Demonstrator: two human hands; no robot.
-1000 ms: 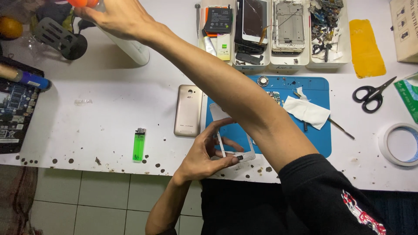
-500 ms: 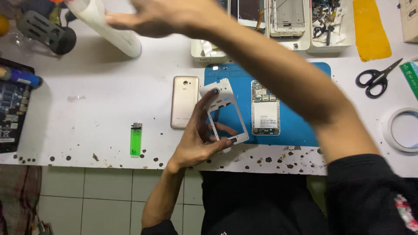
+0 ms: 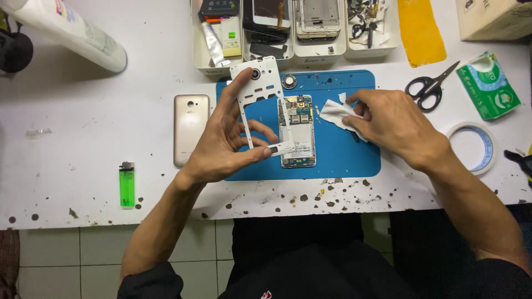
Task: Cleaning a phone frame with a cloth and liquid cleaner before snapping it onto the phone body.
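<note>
The phone was already well apart: its gold back cover (image 3: 191, 128) lay on the white table (image 3: 83, 138) just left of the blue mat (image 3: 343, 149), the bare phone body with its circuit board (image 3: 297, 132) rested face-down on the mat, and the white inner frame (image 3: 263, 105) was lifted clear of it. The left hand (image 3: 221, 144) held that frame tilted above the mat, fingers (image 3: 235, 91) curled around its long edge and thumb pressed on its lower end. The right hand (image 3: 396, 124) rested on the mat, fingers pinching a crumpled white tissue (image 3: 335, 112). By the look of it, cleaning and refitting remained. Trays of phone parts (image 3: 293, 33) lined the far edge; scissors (image 3: 429, 86), a tape roll (image 3: 474, 147), a green lighter (image 3: 127, 184) and a white bottle (image 3: 72, 33) lay around. The table's front edge was speckled dark, with tiled floor (image 3: 83, 260) below.
</note>
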